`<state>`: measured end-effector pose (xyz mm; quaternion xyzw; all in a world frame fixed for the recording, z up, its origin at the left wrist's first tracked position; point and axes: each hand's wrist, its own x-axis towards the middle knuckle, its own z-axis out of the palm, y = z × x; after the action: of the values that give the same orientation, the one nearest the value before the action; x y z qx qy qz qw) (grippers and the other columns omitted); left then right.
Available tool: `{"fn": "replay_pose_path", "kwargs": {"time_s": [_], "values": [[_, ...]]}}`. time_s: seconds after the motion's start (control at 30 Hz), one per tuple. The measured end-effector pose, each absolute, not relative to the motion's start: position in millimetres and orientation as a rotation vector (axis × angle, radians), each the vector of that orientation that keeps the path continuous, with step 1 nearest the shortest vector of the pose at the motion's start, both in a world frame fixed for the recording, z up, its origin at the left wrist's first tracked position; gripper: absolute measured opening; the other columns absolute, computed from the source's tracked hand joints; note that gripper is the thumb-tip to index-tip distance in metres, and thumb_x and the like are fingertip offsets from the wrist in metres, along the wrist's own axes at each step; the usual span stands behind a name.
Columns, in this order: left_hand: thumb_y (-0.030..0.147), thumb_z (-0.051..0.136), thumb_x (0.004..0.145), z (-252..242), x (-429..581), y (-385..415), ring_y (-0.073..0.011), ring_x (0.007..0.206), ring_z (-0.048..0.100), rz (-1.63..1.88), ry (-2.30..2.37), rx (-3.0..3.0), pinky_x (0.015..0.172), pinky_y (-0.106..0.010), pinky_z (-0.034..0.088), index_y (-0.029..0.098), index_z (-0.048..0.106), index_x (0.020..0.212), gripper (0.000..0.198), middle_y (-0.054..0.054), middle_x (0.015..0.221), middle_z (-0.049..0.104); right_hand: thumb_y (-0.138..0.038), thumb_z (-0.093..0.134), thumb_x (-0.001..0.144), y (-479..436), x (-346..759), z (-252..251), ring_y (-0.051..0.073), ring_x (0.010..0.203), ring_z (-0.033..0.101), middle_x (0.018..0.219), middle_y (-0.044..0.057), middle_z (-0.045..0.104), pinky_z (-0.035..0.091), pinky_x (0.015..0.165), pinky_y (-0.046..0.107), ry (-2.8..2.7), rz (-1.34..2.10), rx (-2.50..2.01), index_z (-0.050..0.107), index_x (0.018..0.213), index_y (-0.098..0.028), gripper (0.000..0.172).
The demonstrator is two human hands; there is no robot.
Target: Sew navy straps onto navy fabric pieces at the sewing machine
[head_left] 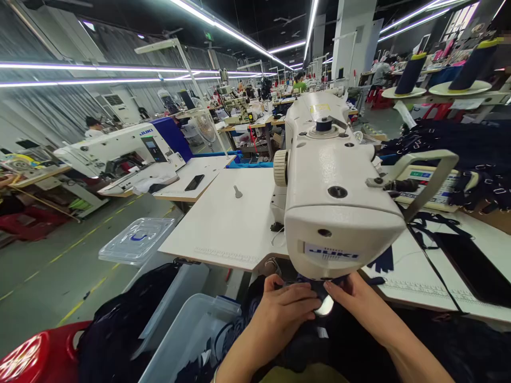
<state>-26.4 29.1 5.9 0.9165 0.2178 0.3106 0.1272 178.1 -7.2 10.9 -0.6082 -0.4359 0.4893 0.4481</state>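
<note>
A white JUKI sewing machine stands on a white table right in front of me. Under its head lies dark navy fabric. My left hand rests on that fabric with its fingers curled and pressed down on the cloth just left of the needle area. My right hand comes in from the right, its fingers pinching the same fabric under the machine head. The needle itself is hidden by the machine head.
A clear plastic bin and a bin with a lid stand at my lower left, beside a red stool. More dark fabric pieces are piled at the right. Another JUKI machine and other workers are further back.
</note>
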Motion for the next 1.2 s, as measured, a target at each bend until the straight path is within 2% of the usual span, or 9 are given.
{"fn": "replay_pose_path", "kwargs": {"time_s": [0.23,0.4,0.5,0.6,0.8,0.9,1.03,1.2], "values": [[0.025,0.051,0.102,8,-27,24,-0.0116,0.114,0.061,0.867,0.654,2.863,0.099,-0.03,0.03,0.025,0.062,0.117,0.018,0.002,0.112,0.071,-0.047,0.063,0.079,-7,175,13,0.021,0.084,0.059,0.083,0.0,0.059,0.048,0.075,0.029,-1.061,1.202,-1.49,0.056,0.096,-0.022,0.031],[0.027,0.055,0.1,3,-28,22,-0.0103,0.116,0.059,0.764,0.706,3.004,0.101,-0.029,0.028,0.027,0.061,0.119,0.02,0.004,0.114,0.07,-0.048,0.061,0.082,-6,181,5,0.022,0.095,0.06,0.09,0.002,0.061,0.048,0.085,0.031,-1.115,1.212,-1.433,0.055,0.1,-0.022,0.032],[0.031,0.055,0.1,3,-26,18,-0.0116,0.117,0.058,0.74,0.759,3.061,0.1,-0.03,0.029,0.027,0.061,0.119,0.021,0.004,0.113,0.069,-0.051,0.055,0.086,-2,192,-3,0.022,0.087,0.06,0.081,0.002,0.061,0.049,0.078,0.031,-1.166,1.202,-1.452,0.056,0.091,-0.023,0.029],[0.034,0.053,0.1,5,-21,13,-0.0132,0.119,0.056,0.788,0.826,3.076,0.102,-0.032,0.027,0.024,0.059,0.122,0.025,0.002,0.115,0.068,-0.053,0.054,0.084,8,199,-7,0.023,0.076,0.06,0.074,0.002,0.06,0.049,0.07,0.034,-1.213,1.123,-1.595,0.057,0.084,-0.022,0.031],[0.034,0.05,0.102,12,-15,9,-0.0141,0.122,0.052,0.706,0.87,3.119,0.096,-0.032,0.03,0.02,0.059,0.122,0.026,0.0,0.116,0.066,-0.04,0.053,0.08,24,197,-1,0.03,0.101,0.061,0.102,0.01,0.07,0.049,0.085,0.041,-1.417,0.887,-1.583,0.066,0.096,-0.018,0.031],[0.034,0.048,0.102,8,-13,7,-0.0148,0.123,0.051,0.732,0.885,3.104,0.098,-0.034,0.027,0.019,0.058,0.123,0.027,0.0,0.114,0.066,-0.038,0.053,0.081,28,197,-1,0.03,0.103,0.061,0.109,0.01,0.07,0.05,0.086,0.04,-1.477,0.872,-1.554,0.07,0.093,-0.02,0.028],[0.036,0.047,0.102,-1,-6,2,-0.0172,0.12,0.051,0.809,1.025,3.107,0.099,-0.036,0.025,0.018,0.059,0.122,0.03,-0.001,0.116,0.065,-0.04,0.055,0.08,37,198,-5,0.032,0.099,0.062,0.099,0.009,0.073,0.052,0.084,0.045,-1.525,0.799,-1.533,0.072,0.09,-0.023,0.026],[0.037,0.048,0.101,-4,3,-2,-0.0191,0.119,0.05,0.829,1.157,3.124,0.098,-0.035,0.028,0.018,0.059,0.125,0.032,-0.003,0.123,0.062,-0.044,0.066,0.073,50,201,-11,0.039,0.105,0.061,0.09,0.01,0.075,0.051,0.088,0.054,-1.524,0.787,-1.509,0.073,0.093,-0.027,0.027]]}}
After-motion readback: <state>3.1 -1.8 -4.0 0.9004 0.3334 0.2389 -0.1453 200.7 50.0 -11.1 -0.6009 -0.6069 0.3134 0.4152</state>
